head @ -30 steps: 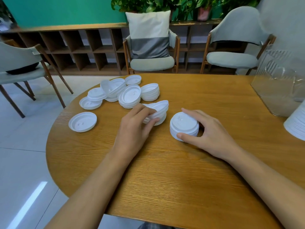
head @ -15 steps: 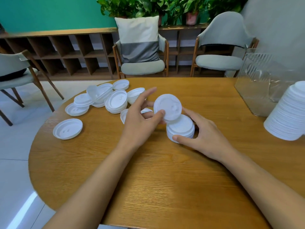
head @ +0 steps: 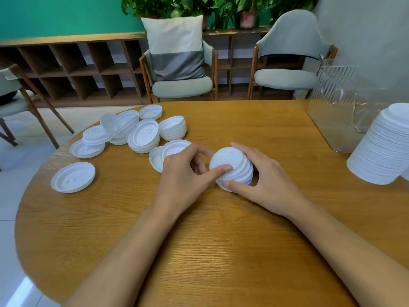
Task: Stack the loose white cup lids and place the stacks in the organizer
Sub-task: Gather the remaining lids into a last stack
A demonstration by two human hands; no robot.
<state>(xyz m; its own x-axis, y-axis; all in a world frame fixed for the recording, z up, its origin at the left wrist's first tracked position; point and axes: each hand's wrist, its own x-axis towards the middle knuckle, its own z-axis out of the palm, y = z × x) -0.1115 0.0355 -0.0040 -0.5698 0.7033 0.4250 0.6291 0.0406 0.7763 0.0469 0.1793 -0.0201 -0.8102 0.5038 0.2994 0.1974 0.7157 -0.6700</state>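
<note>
Table: left grip, right grip hold small stack; loose lids beside.

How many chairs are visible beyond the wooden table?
3. The left chair is partly cut off at the frame edge; the middle chair holds a pillow; the right chair stands near the clear organizer. Others may be out of view.

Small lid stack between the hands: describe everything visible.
The small lid stack is white, seemingly thin plastic: several lids nested, tops up, leaning slightly left. It rests on the wooden table. The right hand cups its right side, thumb at the base; the left hand sets its thumb on the top lid.
</note>
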